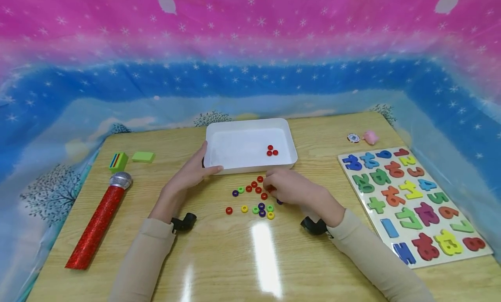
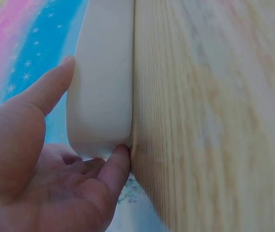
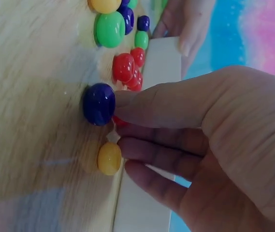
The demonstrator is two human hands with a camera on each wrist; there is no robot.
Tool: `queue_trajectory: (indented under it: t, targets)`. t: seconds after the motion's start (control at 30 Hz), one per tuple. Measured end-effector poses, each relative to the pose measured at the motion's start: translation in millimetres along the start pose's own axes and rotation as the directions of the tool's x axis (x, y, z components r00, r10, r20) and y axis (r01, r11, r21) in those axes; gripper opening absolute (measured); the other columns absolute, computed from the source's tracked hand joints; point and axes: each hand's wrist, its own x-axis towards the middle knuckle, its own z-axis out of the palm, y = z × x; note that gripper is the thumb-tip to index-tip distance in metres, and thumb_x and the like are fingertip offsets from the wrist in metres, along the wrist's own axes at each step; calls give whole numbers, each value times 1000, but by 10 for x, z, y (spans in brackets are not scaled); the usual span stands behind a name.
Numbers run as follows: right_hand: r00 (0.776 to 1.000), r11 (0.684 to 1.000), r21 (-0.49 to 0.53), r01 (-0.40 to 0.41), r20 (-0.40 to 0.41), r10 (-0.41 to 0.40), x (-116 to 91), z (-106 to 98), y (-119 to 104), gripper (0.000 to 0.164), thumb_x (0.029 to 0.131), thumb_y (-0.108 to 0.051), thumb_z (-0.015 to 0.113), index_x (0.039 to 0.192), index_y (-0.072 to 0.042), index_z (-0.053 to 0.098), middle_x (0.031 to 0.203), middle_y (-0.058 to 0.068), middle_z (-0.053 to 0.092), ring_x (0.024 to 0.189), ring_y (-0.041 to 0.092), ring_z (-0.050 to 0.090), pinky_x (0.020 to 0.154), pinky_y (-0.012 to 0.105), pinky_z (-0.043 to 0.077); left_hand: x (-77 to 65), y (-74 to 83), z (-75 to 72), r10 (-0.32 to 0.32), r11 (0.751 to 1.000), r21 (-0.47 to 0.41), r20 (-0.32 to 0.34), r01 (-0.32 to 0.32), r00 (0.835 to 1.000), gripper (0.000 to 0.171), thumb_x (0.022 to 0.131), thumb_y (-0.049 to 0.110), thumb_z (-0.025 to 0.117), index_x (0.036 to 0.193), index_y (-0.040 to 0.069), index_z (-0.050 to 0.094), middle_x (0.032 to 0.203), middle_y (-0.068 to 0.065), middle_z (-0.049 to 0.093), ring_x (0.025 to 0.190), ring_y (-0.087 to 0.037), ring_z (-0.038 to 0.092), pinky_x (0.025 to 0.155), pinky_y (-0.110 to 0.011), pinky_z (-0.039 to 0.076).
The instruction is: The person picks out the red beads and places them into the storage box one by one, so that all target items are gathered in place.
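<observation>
My left hand (image 1: 191,169) grips the near-left corner of a white tray (image 1: 238,147), thumb at the rim and fingers along its end wall. Inside the tray lie three red beads (image 1: 275,152). My right hand (image 1: 291,186) is low over the table before the tray's near-right corner. Its thumb and fingers pinch a red bead (image 3: 119,121), mostly hidden behind the thumb in the right wrist view. A dark blue bead (image 3: 99,104) lies by the thumb tip, and a yellow bead (image 3: 109,158) by the other fingertips. Several loose red beads (image 1: 258,190) lie left of this hand.
More green, yellow and dark blue beads (image 1: 262,213) lie nearer the front. At left are a red glitter microphone (image 1: 98,223) and two green blocks (image 1: 143,157). A number puzzle board (image 1: 381,219) lies at right, with a chip (image 1: 353,138) and pink toy (image 1: 370,137) behind.
</observation>
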Motion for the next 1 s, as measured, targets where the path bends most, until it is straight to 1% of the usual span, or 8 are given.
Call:
queue_trajectory:
  t: [0.17,0.33,0.47,0.63,0.73,0.83,0.93,1.0]
  targets:
    - [999,999,42,23,-38,-21,23,-114,9,14,85,-8,63,95,-16,70,91,-7,60,80,9,51,74,24,46,-15,-4,8,0,1000,-11,8,0,1000,107,82,53,62,148,21,-16,157,1,-8,145,-21,2,116,-47,16]
    - [995,999,53,9,-104,-3,101,-272,60,15,84,-8,66,97,-14,71,92,-5,61,81,12,53,75,26,47,-6,4,13,10,1000,-3,13,-10,1000,107,82,54,61,147,21,-16,157,1,-8,145,-22,2,115,-47,16]
    - [988,995,103,4,-156,12,227,-325,145,16,85,-10,66,99,-14,71,94,-4,62,85,13,56,77,28,48,-1,3,9,11,1000,-2,12,-11,1000,105,83,52,61,147,21,-16,157,1,-8,145,-22,3,115,-48,17]
    - [976,988,155,-1,-216,35,467,-301,285,16,85,-11,66,101,-11,70,93,-2,62,85,14,57,77,30,49,-11,-12,-7,14,1000,-15,10,-14,1000,105,83,50,61,147,21,-16,157,1,-8,145,-22,2,115,-49,16]
    - [965,983,183,-29,-252,75,619,-262,378,16,86,-9,63,100,-10,70,93,1,63,84,15,57,77,30,49,-6,-22,-8,22,1000,-18,7,-22,1000,104,84,49,62,147,21,-16,157,1,-8,145,-22,1,115,-50,16]
    - [952,975,210,-75,-276,133,740,-223,453,18,86,-6,60,100,-9,70,94,4,65,86,17,58,79,32,49,-2,-25,-3,29,999,-18,2,-29,1000,104,84,49,62,148,21,-15,157,1,-8,145,-22,1,115,-49,15]
    - [945,971,198,-133,-270,184,825,-185,504,21,85,-4,57,100,-10,71,97,5,65,89,18,59,82,33,49,5,-21,6,37,999,-15,1,-37,999,103,84,49,62,148,21,-14,157,1,-8,145,-22,0,116,-49,15]
    - [945,972,164,-170,-254,208,866,-161,526,22,85,-3,56,100,-11,71,99,5,66,93,19,58,85,34,48,4,-12,13,40,999,-18,1,-40,999,103,84,48,62,148,21,-14,157,1,-8,145,-21,0,116,-48,14]
